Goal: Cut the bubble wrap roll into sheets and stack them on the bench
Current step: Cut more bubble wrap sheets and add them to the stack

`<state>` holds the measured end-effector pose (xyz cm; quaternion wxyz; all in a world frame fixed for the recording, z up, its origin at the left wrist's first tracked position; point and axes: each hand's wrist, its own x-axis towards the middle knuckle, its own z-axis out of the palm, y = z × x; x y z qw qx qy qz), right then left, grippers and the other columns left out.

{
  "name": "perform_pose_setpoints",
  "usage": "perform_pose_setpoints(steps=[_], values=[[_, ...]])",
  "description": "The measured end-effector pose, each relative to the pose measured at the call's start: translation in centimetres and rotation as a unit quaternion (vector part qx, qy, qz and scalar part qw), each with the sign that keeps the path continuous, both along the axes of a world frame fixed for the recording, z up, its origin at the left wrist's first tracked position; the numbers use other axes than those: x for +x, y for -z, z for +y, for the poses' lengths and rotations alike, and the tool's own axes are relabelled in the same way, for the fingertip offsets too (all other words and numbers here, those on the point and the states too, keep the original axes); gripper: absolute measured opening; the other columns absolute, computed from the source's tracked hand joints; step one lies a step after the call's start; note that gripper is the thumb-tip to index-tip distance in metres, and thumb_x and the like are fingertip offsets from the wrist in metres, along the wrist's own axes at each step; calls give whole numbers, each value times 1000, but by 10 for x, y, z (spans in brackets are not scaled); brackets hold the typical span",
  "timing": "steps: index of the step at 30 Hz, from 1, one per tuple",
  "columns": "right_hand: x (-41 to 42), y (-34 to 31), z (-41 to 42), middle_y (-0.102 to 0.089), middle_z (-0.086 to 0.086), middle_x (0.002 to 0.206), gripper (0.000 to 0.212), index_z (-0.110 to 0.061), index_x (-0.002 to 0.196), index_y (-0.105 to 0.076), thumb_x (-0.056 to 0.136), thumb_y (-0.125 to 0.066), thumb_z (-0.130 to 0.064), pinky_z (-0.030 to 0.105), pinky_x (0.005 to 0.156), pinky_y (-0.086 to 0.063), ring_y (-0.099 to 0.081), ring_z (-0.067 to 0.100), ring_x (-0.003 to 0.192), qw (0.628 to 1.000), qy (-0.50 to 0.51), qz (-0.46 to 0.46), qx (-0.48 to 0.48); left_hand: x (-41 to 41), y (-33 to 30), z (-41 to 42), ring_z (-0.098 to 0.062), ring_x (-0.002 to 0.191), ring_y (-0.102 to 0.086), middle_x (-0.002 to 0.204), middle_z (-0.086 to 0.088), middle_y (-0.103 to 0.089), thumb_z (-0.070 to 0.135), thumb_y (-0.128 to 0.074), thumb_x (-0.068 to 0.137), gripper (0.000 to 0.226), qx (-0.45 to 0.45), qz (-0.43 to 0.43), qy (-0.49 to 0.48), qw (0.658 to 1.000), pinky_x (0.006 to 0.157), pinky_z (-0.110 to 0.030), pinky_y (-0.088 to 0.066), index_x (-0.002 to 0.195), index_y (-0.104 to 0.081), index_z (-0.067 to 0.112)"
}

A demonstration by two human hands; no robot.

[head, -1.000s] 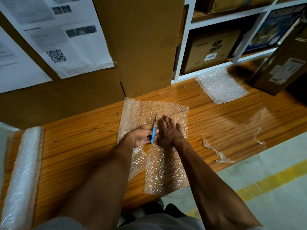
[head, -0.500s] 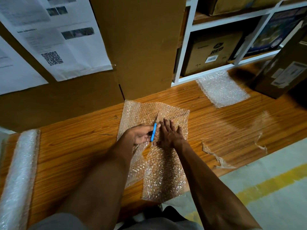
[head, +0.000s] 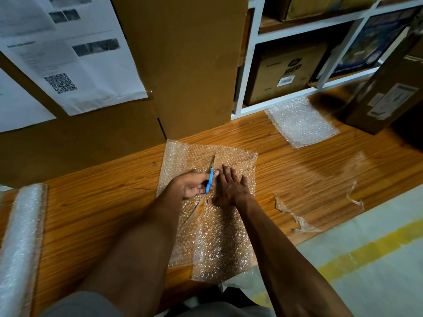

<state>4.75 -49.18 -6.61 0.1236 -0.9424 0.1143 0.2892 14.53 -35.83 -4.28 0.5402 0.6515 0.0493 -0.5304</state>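
Both bare arms reach forward. The left hand (head: 194, 184) is curled tight; the right hand (head: 229, 188) lies flat, fingers (head: 225, 171) straight.

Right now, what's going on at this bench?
A person is cutting a bubble wrap sheet on the wooden bench. The left hand holds blue-handled scissors, blades pointing away partway along the cut; the right hand presses flat beside them. A finished stack lies near the shelf, the roll at far left.
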Motion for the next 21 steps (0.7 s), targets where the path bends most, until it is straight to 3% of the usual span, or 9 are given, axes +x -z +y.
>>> perform_pose_setpoints(steps=[4,9,12,15,19,21], values=[[-3,-6,-1,34,7,166,127,-17,163,20,85,-61,-77,67,124,0,24,35,156,1000,-4,-1,1,8,-3,-6,-20,85,-64,88,-9,-68,29,-76,92,24,6,-12,9,1000,94,-38,-54,102,-71,7],[-2,-7,-1,35,6,166,130,-20,163,21,83,-64,-76,67,124,1,24,33,156,1000,10,-2,7,10,-1,-13,-21,90,-66,92,-10,-70,12,-72,95,8,21,-57,7,998,99,-40,-56,99,-72,5],[0,-7,-2,34,5,167,131,-20,163,21,82,-66,-76,67,124,1,24,32,156,1000,8,2,6,9,2,-14,-21,92,-67,98,-13,-71,11,-72,95,15,23,-63,3,998,93,-36,-58,106,-71,1],[0,-6,-1,34,4,167,132,-19,163,19,81,-66,-77,67,124,1,24,31,156,1000,9,0,6,10,4,-17,-21,96,-68,103,-14,-72,13,-72,95,22,20,-46,-5,999,100,-39,-57,112,-71,-2],[1,-3,-2,34,3,167,134,-20,162,22,80,-65,-79,67,124,2,24,31,156,1000,12,-4,4,18,-2,-23,-22,98,-65,99,-11,-70,23,-73,95,21,8,-30,-1,1000,106,-42,-53,106,-73,5],[1,-1,-2,35,2,166,135,-21,162,22,79,-66,-80,67,124,2,24,31,156,1000,13,-7,4,22,-5,-28,-21,94,-63,94,-10,-67,27,-72,96,23,12,-35,-2,999,102,-40,-54,106,-72,6]])
